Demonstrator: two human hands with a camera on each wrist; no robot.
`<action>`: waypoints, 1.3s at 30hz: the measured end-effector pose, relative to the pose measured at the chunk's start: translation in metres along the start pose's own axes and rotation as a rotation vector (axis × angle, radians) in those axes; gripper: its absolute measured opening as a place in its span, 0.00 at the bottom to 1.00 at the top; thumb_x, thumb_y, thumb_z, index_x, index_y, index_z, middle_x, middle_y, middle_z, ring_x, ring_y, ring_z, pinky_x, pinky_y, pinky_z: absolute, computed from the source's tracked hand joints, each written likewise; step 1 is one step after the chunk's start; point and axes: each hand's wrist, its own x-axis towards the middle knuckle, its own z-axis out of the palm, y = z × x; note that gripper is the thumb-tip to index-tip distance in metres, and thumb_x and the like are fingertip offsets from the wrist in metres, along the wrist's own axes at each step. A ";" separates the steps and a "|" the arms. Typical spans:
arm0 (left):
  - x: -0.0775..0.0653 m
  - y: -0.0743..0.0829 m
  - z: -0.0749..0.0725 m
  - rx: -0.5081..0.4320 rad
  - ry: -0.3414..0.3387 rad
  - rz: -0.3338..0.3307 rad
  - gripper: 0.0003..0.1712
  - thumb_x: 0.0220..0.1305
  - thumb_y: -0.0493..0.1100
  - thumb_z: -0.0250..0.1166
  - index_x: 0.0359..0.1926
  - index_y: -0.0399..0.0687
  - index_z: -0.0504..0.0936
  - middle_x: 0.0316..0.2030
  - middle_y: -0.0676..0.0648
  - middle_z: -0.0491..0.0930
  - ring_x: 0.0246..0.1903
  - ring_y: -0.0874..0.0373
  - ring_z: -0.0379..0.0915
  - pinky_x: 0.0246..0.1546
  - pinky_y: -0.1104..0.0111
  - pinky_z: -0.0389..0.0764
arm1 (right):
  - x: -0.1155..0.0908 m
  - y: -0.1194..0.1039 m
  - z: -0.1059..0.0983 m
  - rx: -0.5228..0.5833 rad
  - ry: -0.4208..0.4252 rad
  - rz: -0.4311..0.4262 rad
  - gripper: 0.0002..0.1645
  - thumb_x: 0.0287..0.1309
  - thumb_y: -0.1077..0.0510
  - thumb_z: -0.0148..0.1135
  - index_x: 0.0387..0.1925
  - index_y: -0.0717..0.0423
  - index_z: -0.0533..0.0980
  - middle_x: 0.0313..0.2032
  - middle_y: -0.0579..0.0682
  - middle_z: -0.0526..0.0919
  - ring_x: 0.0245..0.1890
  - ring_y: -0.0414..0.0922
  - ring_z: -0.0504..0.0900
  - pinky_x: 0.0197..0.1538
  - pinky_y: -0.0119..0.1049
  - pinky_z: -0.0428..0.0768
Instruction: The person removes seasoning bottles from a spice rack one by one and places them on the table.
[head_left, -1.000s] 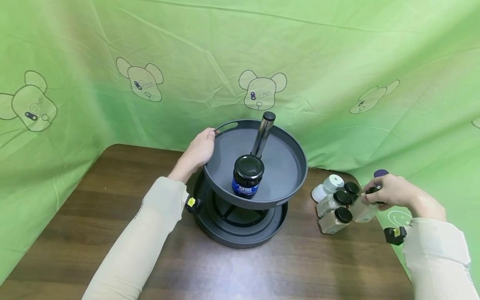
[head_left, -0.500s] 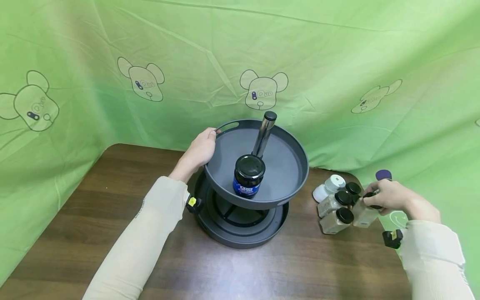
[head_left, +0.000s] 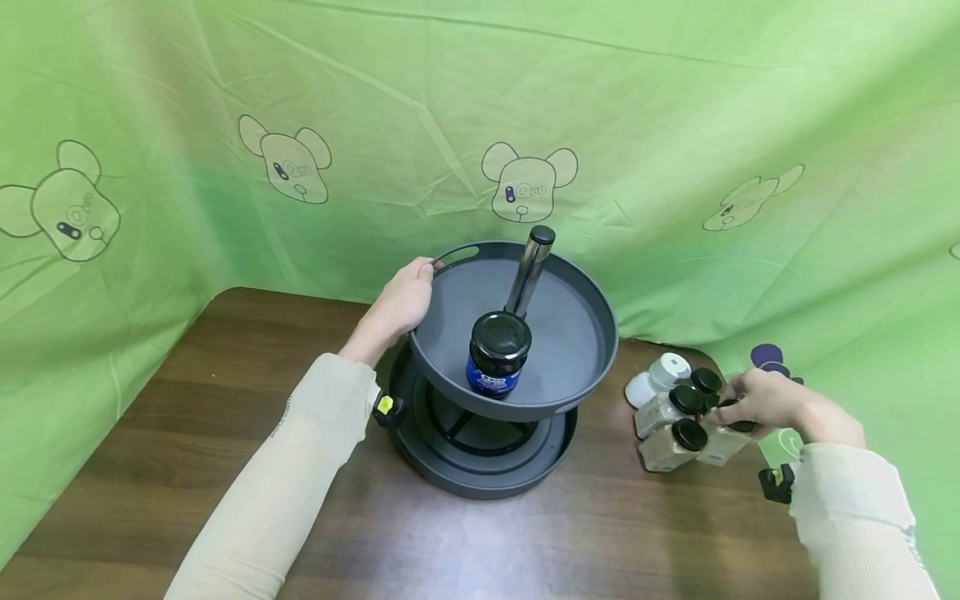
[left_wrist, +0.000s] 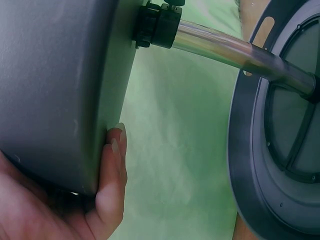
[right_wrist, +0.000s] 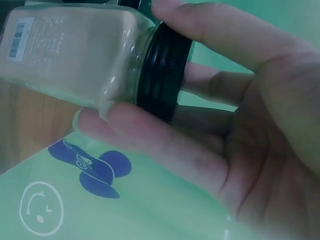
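My left hand [head_left: 401,298] grips the rim of the grey round upper tray [head_left: 573,333] at its left, by the handle slot. In the left wrist view the fingers [left_wrist: 111,187] curl round the tray's edge. A dark-lidded jar with a blue label [head_left: 492,382] stands on this tray, in front of the shiny post [head_left: 527,279]. At the right, my right hand [head_left: 783,398] holds a clear square seasoning jar [right_wrist: 75,55] by its black lid [right_wrist: 164,70], fingers spread round it. Pale powder fills that jar. It stands close beside the other jars.
A wider grey lower tray [head_left: 472,483] sits on the wooden table [head_left: 480,550]. Left of the held jar are a white-lidded bottle [head_left: 648,385] and several black-lidded jars [head_left: 663,450]. Green printed cloth [head_left: 390,108] hangs behind and along the sides.
My right hand has moved left and slightly toward me with the seasoning jar, bringing it up to the other jars. My left hand and the trays stay in place.
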 end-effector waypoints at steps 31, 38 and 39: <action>0.000 -0.001 0.000 0.010 0.003 0.021 0.26 0.74 0.52 0.30 0.65 0.55 0.62 0.68 0.48 0.57 0.68 0.50 0.51 0.64 0.55 0.59 | 0.008 0.000 0.020 -0.050 0.032 0.031 0.13 0.45 0.56 0.65 0.29 0.63 0.76 0.22 0.51 0.79 0.16 0.42 0.80 0.23 0.35 0.80; 0.001 -0.002 0.000 0.010 0.013 0.024 0.25 0.74 0.52 0.30 0.64 0.55 0.63 0.68 0.48 0.59 0.67 0.50 0.53 0.63 0.55 0.61 | 0.011 0.002 0.024 -0.018 0.019 0.014 0.11 0.41 0.61 0.62 0.29 0.65 0.75 0.24 0.53 0.77 0.19 0.43 0.78 0.23 0.36 0.80; 0.001 -0.002 0.000 0.010 0.013 0.025 0.25 0.74 0.52 0.30 0.64 0.55 0.63 0.68 0.48 0.59 0.67 0.50 0.53 0.63 0.55 0.60 | 0.012 0.003 0.024 -0.018 0.013 0.012 0.11 0.41 0.62 0.62 0.28 0.65 0.74 0.25 0.53 0.77 0.20 0.43 0.78 0.23 0.36 0.80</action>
